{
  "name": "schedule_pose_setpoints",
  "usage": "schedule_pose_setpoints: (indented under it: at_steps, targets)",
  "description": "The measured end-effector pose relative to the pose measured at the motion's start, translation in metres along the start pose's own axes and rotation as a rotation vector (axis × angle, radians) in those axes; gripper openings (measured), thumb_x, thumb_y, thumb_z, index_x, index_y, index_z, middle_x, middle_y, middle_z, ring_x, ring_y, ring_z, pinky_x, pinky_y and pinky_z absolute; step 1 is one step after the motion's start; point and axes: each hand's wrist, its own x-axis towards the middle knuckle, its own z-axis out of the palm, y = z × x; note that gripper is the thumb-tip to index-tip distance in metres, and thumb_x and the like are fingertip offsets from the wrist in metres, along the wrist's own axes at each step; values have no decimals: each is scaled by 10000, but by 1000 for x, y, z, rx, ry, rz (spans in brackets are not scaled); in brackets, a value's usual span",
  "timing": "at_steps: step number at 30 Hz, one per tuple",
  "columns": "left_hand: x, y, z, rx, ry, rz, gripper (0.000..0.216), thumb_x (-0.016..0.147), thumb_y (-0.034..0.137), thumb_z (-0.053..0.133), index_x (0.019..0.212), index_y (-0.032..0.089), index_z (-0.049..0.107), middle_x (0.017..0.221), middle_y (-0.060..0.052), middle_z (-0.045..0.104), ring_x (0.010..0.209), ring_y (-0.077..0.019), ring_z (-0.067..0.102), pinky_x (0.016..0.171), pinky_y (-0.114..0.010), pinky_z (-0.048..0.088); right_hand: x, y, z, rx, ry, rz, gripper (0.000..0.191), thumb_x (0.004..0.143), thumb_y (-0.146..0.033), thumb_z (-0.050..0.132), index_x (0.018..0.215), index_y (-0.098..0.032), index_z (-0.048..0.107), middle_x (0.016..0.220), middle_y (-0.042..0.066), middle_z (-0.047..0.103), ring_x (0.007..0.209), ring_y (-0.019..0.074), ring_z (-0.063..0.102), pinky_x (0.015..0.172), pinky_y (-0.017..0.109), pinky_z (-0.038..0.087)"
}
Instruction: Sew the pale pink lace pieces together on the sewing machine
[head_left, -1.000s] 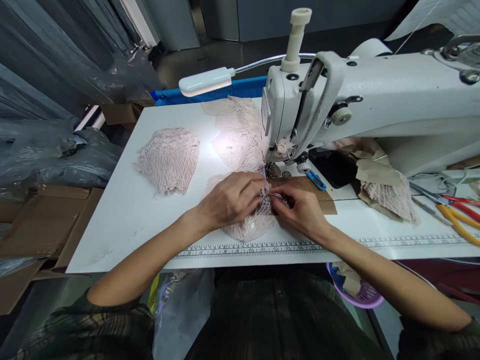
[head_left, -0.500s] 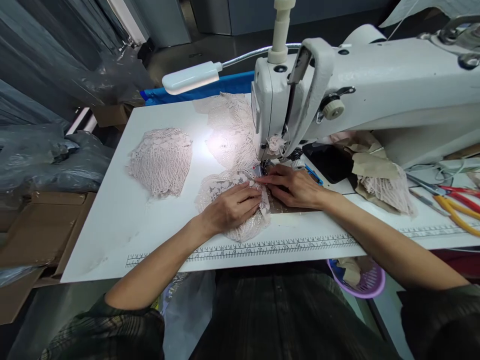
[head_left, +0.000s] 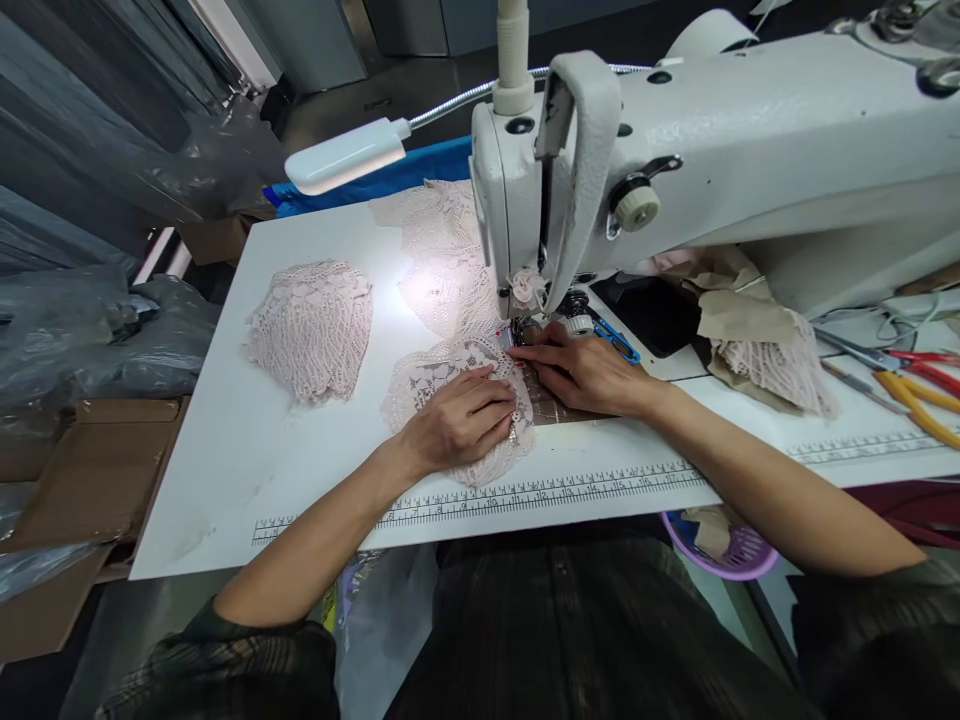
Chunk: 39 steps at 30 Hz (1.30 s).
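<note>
Both hands have changed posture since a second ago: the left hand (head_left: 461, 418), bunched near the needle then, now lies flattened over the pale pink floral lace piece (head_left: 420, 378), and the right hand (head_left: 589, 375) has shifted back towards the silvery metal presser foot (head_left: 517, 333) of the white sewing machine (head_left: 697, 165). More of the lace's flower pattern shows, spread out.

That lace rests on the white tabletop (head_left: 225, 475), between the presser foot and the front edge with its printed black ruler scale (head_left: 555, 492). Left fingers lie close together, pressing down rather than gripping. Right index finger reaches leftward, its tip beside the presser foot; whether thumb and finger pinch anything I cannot tell.

From the right hand, the lace lies to the left and towards the front edge; the left hand, directly on top, is nearer. The piece looks about as broad as long, so no long axis stands out; its upper right border sits at the presser foot.
</note>
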Motion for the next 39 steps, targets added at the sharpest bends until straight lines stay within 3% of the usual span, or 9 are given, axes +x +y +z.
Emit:
schedule_pose_setpoints:
  at_steps: [6, 10, 16, 20, 26, 30, 39]
  targets:
    - [-1, -4, 0, -15, 28, 41, 96, 881, 127, 600, 934, 123, 680, 915, -68, 739, 918, -164, 718, 968, -435, 583, -3, 6, -2, 114, 20, -61, 414, 930, -178, 448, 1294, -225, 640, 1006, 97, 600, 789, 165, 570, 786, 309, 481]
    - [0, -5, 1, -4, 12, 47, 122, 899, 152, 590, 976, 142, 684, 961, -65, 741, 961, -172, 717, 971, -458, 581, -4, 8, 1, 76, 41, -148, 380, 938, -206, 471, 1264, -261, 658, 1032, 98, 584, 835, 176, 570, 785, 321, 489]
    - [-1, -5, 1, 22, 6, 37, 127, 901, 132, 586, 982, 126, 684, 973, -76, 742, 968, -176, 715, 991, -451, 572, -3, 5, 3, -94, 30, -191, 388, 943, -194, 433, 1269, -178, 642, 1059, 147, 577, 905, 226, 568, 774, 368, 518]
    - [1, -4, 0, 55, -16, 56, 115, 899, 125, 590, 966, 114, 682, 967, -81, 742, 949, -178, 717, 982, -434, 577, -5, 0, 3, -145, 31, -170, 410, 938, -175, 405, 1283, -151, 625, 1054, 163, 584, 919, 249, 568, 752, 387, 526]
    - [0, -2, 0, 93, 6, 69, 95, 898, 121, 585, 937, 113, 671, 954, -78, 746, 945, -174, 719, 995, -445, 568, -11, 1, -4, 114, 75, -69, 427, 924, -142, 412, 1295, -165, 623, 1136, 126, 621, 958, 207, 616, 918, 371, 502]
    - [0, -3, 1, 69, 20, 77, 105, 892, 118, 595, 973, 106, 662, 963, -80, 747, 954, -179, 720, 993, -456, 570, -13, 0, -8, 118, 73, -40, 423, 917, -129, 416, 1272, -154, 644, 1143, 122, 635, 972, 204, 618, 939, 367, 493]
    - [0, -5, 3, 48, 20, 72, 125, 897, 113, 590, 1001, 110, 660, 984, -87, 737, 980, -186, 714, 995, -463, 574, -14, 5, -2, 63, 28, -245, 378, 932, -159, 464, 1247, -218, 665, 1150, 145, 568, 1054, 248, 560, 907, 435, 527]
